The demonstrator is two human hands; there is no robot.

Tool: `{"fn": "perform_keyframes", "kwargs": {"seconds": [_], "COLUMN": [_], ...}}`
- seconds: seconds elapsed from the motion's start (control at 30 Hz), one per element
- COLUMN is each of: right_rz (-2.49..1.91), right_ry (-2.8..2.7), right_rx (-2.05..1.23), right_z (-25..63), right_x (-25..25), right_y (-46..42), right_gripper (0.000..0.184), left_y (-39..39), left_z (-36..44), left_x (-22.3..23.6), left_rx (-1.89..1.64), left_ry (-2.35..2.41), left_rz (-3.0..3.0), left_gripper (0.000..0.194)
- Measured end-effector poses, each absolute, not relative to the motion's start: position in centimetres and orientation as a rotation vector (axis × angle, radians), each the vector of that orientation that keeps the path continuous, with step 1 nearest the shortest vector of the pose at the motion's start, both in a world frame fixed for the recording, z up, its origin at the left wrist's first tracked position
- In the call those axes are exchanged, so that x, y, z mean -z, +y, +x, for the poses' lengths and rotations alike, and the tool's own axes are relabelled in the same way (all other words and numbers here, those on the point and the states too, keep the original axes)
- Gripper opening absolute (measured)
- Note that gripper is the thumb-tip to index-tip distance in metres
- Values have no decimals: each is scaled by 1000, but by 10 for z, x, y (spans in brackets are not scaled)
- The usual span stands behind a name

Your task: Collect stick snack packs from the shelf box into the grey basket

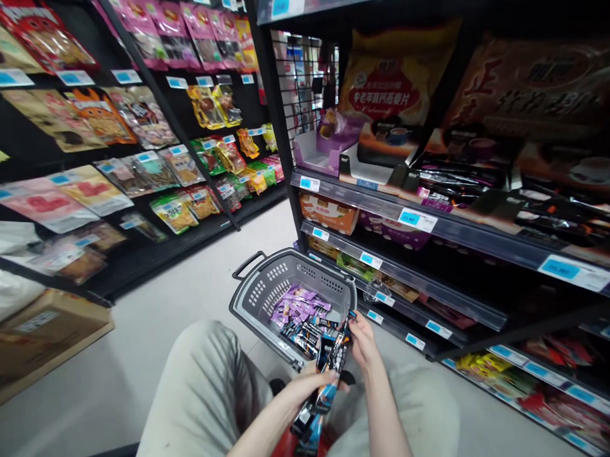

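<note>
Both my hands hold a bunch of black and blue snack sachets (330, 369) over my knees. My left hand (307, 382) is closed around the lower part of the bunch. My right hand (364, 340) pinches the top of it. Just beyond sits a grey shopping basket (263, 287) on the floor, holding purple sachets (297, 305) and more black ones (306, 335). I am crouched, with my knees in light trousers (204, 391) on either side.
A black shelf unit (435, 226) with blue price tags stands at my right, stocked with boxes and sachets. Racks of hanging snack bags (137, 156) line the left. A cardboard box (36, 332) lies at lower left. Pale floor (193, 264) runs between them.
</note>
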State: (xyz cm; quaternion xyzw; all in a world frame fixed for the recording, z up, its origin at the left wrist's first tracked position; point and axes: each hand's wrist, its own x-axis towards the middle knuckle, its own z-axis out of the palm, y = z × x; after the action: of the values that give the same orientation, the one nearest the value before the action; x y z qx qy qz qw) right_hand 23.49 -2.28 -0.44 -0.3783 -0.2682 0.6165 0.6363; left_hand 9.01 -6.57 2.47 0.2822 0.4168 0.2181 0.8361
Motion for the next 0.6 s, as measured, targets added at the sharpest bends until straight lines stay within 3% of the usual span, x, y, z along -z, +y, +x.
{"fn": "perform_keyframes", "kwargs": {"seconds": [0.13, 0.27, 0.53, 0.6], "right_rz": [-752, -651, -787, -802], "right_ry": [-550, -512, -565, -601], "right_rx": [-1427, -1458, -1424, -1438], "right_z": [230, 229, 243, 245], "right_x": [-3, -7, 0, 1], "right_y": [-25, -27, -30, -31], "right_gripper": [13, 14, 51, 48], "left_y": [-83, -92, -73, -69], "left_z": [91, 102, 103, 98], "left_x": [-22, -25, -44, -49], "left_rx": [-383, -436, -741, -755], "left_ry": [707, 803, 1258, 1358], "left_rz": [232, 264, 1177, 1327], "left_gripper": [29, 24, 29, 33]}}
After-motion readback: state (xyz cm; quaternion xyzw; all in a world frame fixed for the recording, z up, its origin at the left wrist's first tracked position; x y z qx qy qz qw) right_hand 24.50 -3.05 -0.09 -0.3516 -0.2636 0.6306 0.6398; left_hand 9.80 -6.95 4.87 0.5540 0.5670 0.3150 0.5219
